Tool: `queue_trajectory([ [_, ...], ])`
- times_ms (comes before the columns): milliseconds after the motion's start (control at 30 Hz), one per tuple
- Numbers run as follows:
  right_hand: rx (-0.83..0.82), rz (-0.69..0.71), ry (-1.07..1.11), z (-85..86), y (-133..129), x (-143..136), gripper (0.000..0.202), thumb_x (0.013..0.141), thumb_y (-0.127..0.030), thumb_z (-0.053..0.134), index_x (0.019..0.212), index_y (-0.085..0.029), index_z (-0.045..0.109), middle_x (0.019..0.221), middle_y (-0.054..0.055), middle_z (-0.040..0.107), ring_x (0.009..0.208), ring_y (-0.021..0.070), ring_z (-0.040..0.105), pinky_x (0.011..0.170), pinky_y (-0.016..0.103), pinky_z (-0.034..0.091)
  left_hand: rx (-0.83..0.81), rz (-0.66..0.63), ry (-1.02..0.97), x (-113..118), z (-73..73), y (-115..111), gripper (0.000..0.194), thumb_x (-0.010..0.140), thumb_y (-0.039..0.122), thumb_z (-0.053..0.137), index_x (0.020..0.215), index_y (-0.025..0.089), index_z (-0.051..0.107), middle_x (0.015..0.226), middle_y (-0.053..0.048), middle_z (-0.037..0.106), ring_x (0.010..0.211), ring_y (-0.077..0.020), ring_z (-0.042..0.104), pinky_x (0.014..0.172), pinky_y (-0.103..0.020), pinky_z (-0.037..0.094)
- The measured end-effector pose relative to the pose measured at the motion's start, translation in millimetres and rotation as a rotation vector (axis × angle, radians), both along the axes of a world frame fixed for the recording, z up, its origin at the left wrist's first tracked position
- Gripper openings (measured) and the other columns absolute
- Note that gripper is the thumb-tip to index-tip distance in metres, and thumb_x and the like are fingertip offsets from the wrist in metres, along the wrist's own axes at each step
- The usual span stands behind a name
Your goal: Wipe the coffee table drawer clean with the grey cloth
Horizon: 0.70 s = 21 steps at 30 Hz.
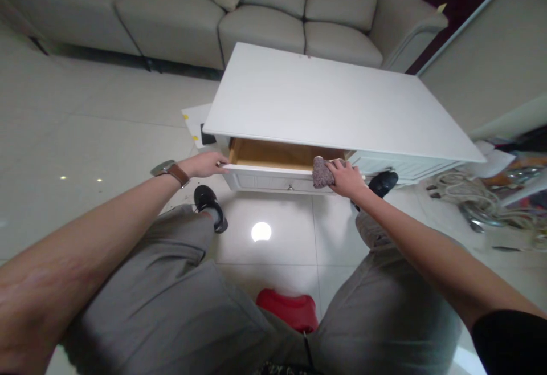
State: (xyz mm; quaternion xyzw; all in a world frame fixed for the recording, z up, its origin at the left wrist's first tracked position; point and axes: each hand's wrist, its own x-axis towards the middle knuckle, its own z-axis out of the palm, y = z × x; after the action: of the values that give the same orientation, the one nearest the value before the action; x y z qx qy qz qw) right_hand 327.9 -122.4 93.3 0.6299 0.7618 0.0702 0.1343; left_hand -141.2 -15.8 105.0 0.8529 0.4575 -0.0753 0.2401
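Note:
A white drawer (269,179) with a wood-coloured inside (273,154) is pulled part way out of a white coffee table (333,101). My left hand (208,164) grips the left end of the drawer front, its fingers closed round the edge. On the right end of the same drawer front, my right hand (345,179) holds a bunched brownish-grey cloth (322,173) against the top edge. Part of the cloth is hidden under my fingers. A small round knob (290,187) sits on the drawer front between my hands.
Behind the table stands a long grey sofa (265,33). Cables (465,192) and mixed items lie on the tiled floor at right. A red stool (288,309) shows between my legs. A white board (196,124) lies left of the table.

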Motion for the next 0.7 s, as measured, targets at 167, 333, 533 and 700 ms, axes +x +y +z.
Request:
queue_trajectory([
  [167,-0.044,0.004,-0.010,-0.5,11.6,-18.8,0.072,0.086,-0.054,0.062,0.148,-0.024,0.041,0.143,0.019,0.050,0.117,0.0395,0.048,0.091,0.051,0.042,0.079,0.033,0.004,-3.3,-10.9,4.0,0.043,0.088,0.043,0.047,0.101,0.016,0.077,0.099,-0.010,0.077,0.088,-0.0229,0.066,0.079,-0.030,0.045],
  [333,0.027,0.035,0.001,-4.6,13.8,-77.0,0.085,0.083,-0.062,0.066,0.150,-0.017,0.037,0.144,0.025,0.047,0.119,0.0437,0.046,0.094,0.056,0.038,0.108,0.046,0.055,-0.3,-12.5,9.0,0.036,0.087,0.041,0.051,0.098,0.019,0.078,0.098,-0.008,0.077,0.091,-0.0235,0.067,0.079,-0.030,0.046],
  [533,0.034,0.159,0.122,-2.4,28.6,-181.1,0.076,0.082,-0.055,0.071,0.142,-0.018,0.045,0.139,0.021,0.054,0.116,0.0411,0.050,0.092,0.056,0.041,0.122,0.086,0.127,-0.1,-13.9,14.5,0.043,0.084,0.037,0.057,0.120,0.021,0.074,0.111,-0.009,0.078,0.102,-0.0255,0.069,0.083,-0.029,0.048],
  [700,0.053,0.216,0.207,-3.5,41.8,-263.6,0.071,0.085,-0.055,0.068,0.143,-0.022,0.043,0.142,0.017,0.054,0.120,0.0410,0.050,0.094,0.065,0.041,0.095,0.076,0.116,-0.2,-12.5,14.4,0.035,0.082,0.033,0.056,0.108,0.021,0.076,0.103,-0.010,0.079,0.098,-0.0267,0.071,0.082,-0.031,0.051],
])
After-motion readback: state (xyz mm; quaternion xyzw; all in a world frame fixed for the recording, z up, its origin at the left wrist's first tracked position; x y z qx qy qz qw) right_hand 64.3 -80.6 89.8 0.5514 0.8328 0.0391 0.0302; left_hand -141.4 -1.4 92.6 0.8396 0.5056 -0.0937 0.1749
